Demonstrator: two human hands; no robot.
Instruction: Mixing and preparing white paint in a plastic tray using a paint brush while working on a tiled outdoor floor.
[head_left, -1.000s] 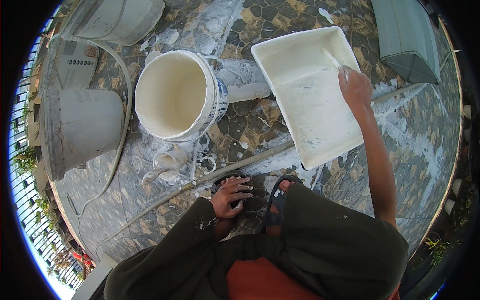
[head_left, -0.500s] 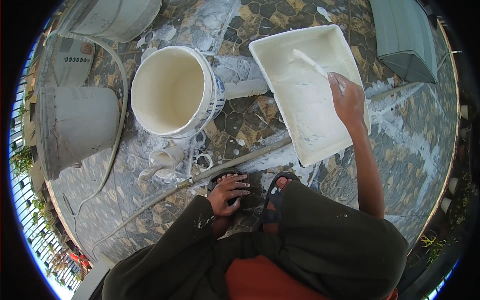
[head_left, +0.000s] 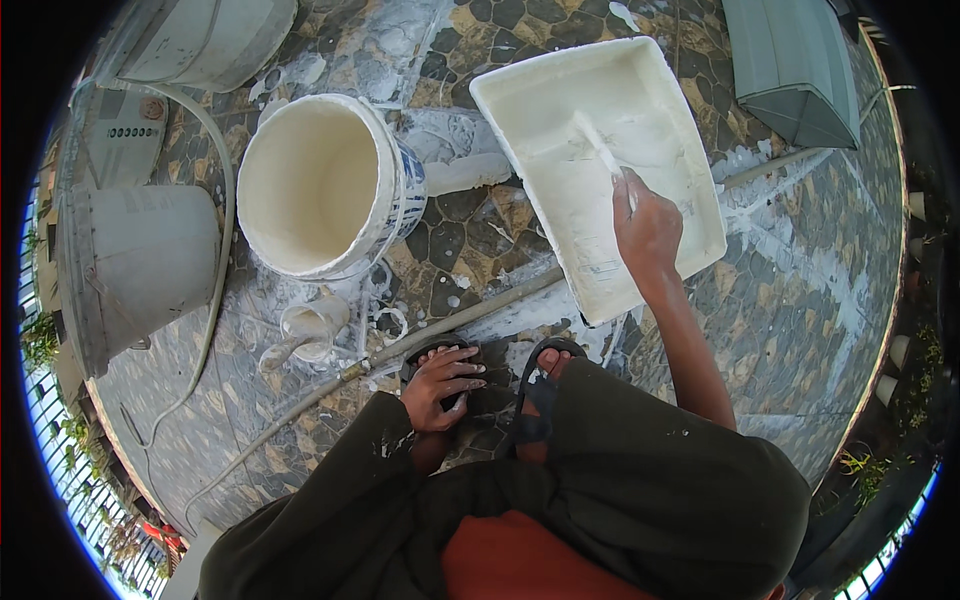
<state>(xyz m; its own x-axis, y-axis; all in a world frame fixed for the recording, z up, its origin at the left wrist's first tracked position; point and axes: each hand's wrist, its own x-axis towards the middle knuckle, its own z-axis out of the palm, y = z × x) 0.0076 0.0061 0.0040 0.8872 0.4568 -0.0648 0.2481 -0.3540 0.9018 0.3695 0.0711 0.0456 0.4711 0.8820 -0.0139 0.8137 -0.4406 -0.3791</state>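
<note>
The right hand, gripping a white-coated tool, has shifted from the right side of the tray to over its middle; the left hand stays loosely open

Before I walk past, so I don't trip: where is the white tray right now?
In the head view, the white tray sits on the patterned floor, right of the white bucket, beneath the right hand.

At left, a grey bucket beside a pale hose — at upper right, a grey-green box on stone-patterned tiles.
</note>
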